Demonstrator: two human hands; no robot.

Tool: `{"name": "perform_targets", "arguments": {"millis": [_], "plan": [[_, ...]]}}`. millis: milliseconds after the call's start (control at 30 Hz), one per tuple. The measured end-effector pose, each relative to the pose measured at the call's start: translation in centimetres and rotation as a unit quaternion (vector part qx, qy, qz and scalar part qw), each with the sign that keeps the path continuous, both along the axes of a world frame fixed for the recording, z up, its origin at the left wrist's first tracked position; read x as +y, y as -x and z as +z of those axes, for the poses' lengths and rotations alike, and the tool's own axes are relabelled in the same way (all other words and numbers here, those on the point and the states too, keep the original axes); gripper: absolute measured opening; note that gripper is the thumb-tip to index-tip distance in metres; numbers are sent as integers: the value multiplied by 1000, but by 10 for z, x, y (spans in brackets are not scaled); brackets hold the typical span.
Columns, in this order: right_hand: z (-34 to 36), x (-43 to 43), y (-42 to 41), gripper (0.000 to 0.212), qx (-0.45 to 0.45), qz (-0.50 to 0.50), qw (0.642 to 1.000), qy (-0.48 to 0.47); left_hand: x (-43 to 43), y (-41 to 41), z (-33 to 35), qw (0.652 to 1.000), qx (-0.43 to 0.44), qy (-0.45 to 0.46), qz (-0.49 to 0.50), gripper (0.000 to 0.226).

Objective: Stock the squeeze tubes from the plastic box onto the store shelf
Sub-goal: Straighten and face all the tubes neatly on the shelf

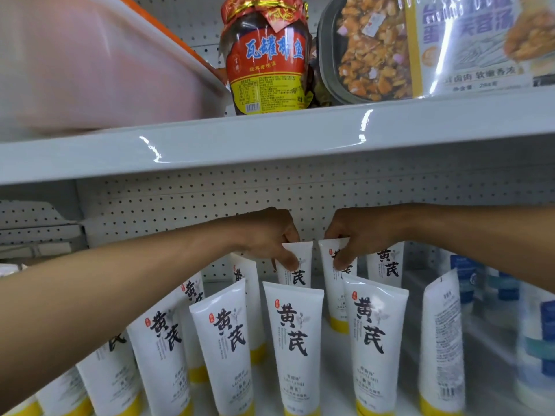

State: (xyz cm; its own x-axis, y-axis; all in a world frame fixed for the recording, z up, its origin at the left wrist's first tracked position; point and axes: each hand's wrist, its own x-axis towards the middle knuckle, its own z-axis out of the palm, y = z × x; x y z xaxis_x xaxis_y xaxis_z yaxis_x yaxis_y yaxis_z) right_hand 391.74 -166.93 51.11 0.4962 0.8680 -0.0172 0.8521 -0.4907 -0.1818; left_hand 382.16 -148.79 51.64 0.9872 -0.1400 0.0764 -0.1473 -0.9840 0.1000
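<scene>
Fingertips (290, 261) of left hand (264, 232) and right hand (359, 235) on two rear tubes (301, 255)

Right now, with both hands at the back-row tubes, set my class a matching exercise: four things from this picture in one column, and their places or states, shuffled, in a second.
Things:
1. jar with the red label
2. plastic box
3. blue-and-white bottles
4. left hand

Places or states:
A. far right of the lower shelf
B. far left, on the upper shelf
C. pinching the top of a back-row tube
D. upper shelf, beside the food tray

Pairs: 1-D, 2-B, 3-A, 4-C.
</scene>
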Motion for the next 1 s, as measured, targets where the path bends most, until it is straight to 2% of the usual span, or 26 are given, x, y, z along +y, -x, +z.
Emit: {"name": "perform_targets", "arguments": {"millis": [367,767,867,1000], "plan": [[1,-2,3,20,16,2,1000,-8,3,-7,0,1000,6,17,-17,23],[0,0,2,6,42,0,999,-13,0,-7,-2,1000,9,10,-7,17],[1,0,1,8,45,3,999,-11,-1,-5,1,1000,25,4,-9,21],[7,-1,4,21,42,14,999,-33,9,11,21,997,18,71,-20,29]]}}
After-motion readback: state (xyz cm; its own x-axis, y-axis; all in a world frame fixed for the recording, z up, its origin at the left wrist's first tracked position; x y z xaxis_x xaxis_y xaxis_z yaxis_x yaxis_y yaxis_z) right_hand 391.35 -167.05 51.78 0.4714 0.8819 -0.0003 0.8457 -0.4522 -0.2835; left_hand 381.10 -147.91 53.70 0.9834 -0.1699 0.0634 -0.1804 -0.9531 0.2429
